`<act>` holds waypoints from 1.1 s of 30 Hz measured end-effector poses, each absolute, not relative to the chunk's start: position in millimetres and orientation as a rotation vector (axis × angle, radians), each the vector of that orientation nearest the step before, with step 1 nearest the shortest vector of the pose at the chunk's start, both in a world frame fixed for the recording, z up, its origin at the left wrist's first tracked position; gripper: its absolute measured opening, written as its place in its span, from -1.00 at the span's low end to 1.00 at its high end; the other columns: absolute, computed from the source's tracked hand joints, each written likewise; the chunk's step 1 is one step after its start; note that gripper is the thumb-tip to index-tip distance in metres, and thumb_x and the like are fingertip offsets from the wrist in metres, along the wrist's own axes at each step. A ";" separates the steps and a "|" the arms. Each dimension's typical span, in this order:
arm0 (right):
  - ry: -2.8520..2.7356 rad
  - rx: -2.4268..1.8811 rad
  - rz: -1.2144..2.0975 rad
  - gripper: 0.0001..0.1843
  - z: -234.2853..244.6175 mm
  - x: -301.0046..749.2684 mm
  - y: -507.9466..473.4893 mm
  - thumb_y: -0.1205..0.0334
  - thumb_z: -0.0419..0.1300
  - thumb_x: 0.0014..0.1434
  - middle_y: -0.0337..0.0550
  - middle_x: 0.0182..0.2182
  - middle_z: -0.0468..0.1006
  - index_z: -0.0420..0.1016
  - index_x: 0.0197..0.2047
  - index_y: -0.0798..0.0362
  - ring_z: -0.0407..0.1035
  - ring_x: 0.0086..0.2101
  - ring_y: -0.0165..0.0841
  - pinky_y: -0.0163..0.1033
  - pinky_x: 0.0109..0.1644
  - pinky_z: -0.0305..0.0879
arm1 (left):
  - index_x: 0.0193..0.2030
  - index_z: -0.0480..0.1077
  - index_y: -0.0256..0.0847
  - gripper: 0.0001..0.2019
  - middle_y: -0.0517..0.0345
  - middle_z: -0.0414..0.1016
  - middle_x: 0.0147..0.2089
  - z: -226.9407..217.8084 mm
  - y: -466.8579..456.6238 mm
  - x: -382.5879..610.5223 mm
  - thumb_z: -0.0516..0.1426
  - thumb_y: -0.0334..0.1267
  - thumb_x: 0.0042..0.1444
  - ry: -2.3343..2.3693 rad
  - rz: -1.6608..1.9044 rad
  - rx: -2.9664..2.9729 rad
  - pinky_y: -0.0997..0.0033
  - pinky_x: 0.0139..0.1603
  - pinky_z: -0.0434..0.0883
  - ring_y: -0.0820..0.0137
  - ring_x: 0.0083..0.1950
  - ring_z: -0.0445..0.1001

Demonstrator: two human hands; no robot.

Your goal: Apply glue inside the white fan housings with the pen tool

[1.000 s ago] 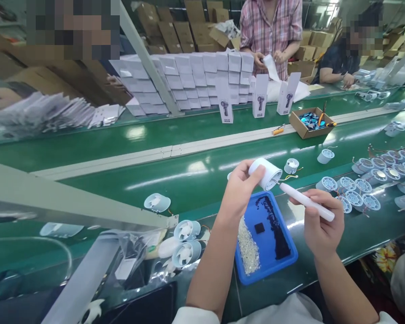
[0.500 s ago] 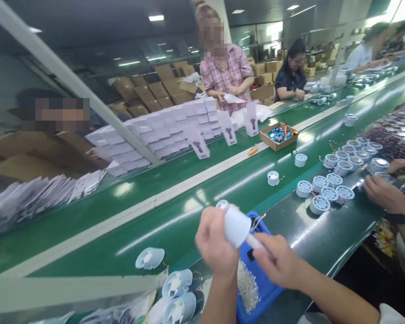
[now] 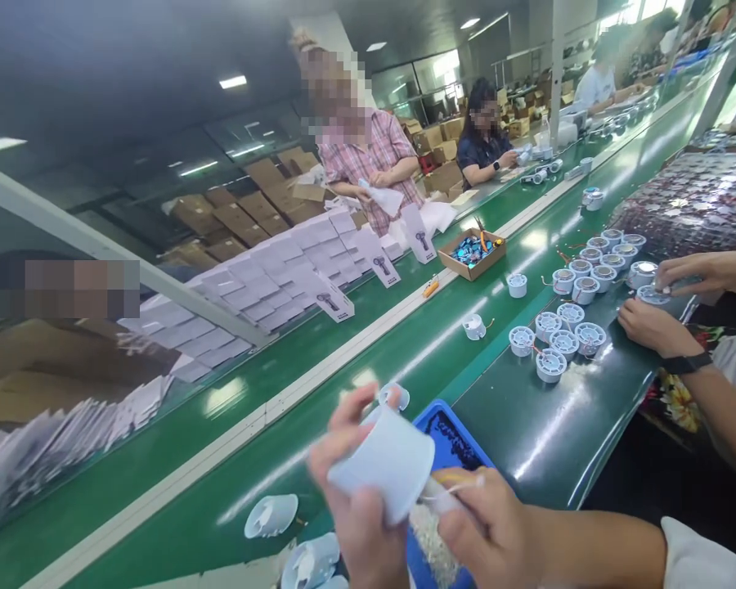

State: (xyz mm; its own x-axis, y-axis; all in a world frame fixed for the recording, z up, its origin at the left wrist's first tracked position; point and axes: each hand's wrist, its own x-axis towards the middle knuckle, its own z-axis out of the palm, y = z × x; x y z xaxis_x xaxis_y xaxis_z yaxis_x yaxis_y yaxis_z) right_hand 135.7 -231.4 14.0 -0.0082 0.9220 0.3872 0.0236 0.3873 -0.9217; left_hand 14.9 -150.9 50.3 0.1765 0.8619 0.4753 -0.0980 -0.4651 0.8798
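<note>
Close at the bottom edge, the left hand (image 3: 359, 511) is clamped around a white fan housing (image 3: 383, 466) held above the blue tray (image 3: 451, 438), while the right hand (image 3: 496, 532) pinches a white pen-like tool (image 3: 434, 496) into its open end. Fastening inside the housing seems underway, so the tool must stay seated squarely. Farther along the green surface (image 3: 527, 442), finished housings (image 3: 558, 339) cluster near a co-worker's hands (image 3: 650, 325).

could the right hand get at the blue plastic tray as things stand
Probably yes, but not freely: the right hand sits just beside the blue plastic tray, yet it is gripping a tool pushed into the white plastic housing.
</note>
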 end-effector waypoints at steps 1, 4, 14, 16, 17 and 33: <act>-1.351 -0.981 0.919 -0.46 8.5 141.7 -226.3 -0.19 -0.07 0.35 -0.32 -0.59 0.24 0.48 -0.13 0.10 0.04 -0.58 -0.47 -0.32 -0.51 0.04 | -0.21 0.20 -0.06 -0.62 0.11 0.46 -0.12 54.0 -134.9 25.6 0.14 0.18 0.11 0.730 1.283 1.662 0.08 0.00 0.49 0.18 -0.06 0.50; -1.071 -1.223 1.027 -0.40 -14.3 161.6 -215.7 -0.31 -0.01 0.29 -0.39 -0.62 0.11 0.48 -0.22 0.09 -0.04 -0.57 -0.49 -0.32 -0.52 -0.06 | -0.18 0.20 -0.11 -0.67 0.12 0.42 -0.23 57.5 -77.2 61.8 0.17 0.05 0.12 1.100 0.828 2.041 0.22 -0.15 0.46 0.27 -0.23 0.47; -0.667 -1.325 1.024 -0.26 -54.8 173.7 -248.5 -0.49 0.05 0.15 -0.44 -0.62 -0.06 0.51 -0.26 0.12 -0.16 -0.57 -0.51 -0.30 -0.51 -0.21 | -0.07 0.45 -0.27 -0.74 0.03 0.49 -0.02 -10.8 -6.7 201.7 0.21 -0.10 0.26 0.960 0.499 2.369 0.12 0.05 0.50 0.28 0.00 0.49; -0.584 -1.360 0.980 -0.24 -51.9 179.3 -250.4 -0.49 0.02 0.15 -0.47 -0.64 -0.08 0.50 -0.19 0.13 -0.18 -0.59 -0.51 -0.30 -0.53 -0.24 | -0.05 0.45 -0.25 -0.75 0.01 0.48 0.03 -13.1 -13.7 214.5 0.21 -0.12 0.26 0.881 0.589 2.356 0.09 0.10 0.48 0.25 0.07 0.47; -0.566 -1.388 0.956 -0.25 -49.6 181.9 -250.7 -0.46 0.01 0.17 -0.47 -0.64 -0.08 0.49 -0.16 0.13 -0.18 -0.60 -0.50 -0.30 -0.54 -0.23 | -0.08 0.45 -0.25 -0.78 0.02 0.48 0.02 -10.6 -16.4 217.2 0.22 -0.15 0.25 0.865 0.629 2.330 0.07 0.12 0.47 0.24 0.08 0.46; -1.409 -1.256 1.070 -0.52 -49.1 145.7 -131.3 -0.31 0.11 0.20 -0.25 -0.44 0.43 0.27 -0.29 -0.03 0.32 -0.49 -0.41 -0.24 -0.37 0.32 | -0.34 0.21 -0.18 -0.69 0.18 0.26 -0.29 39.8 -23.3 -19.2 0.29 -0.17 0.17 1.029 1.457 1.261 0.35 -0.11 0.40 0.41 -0.23 0.37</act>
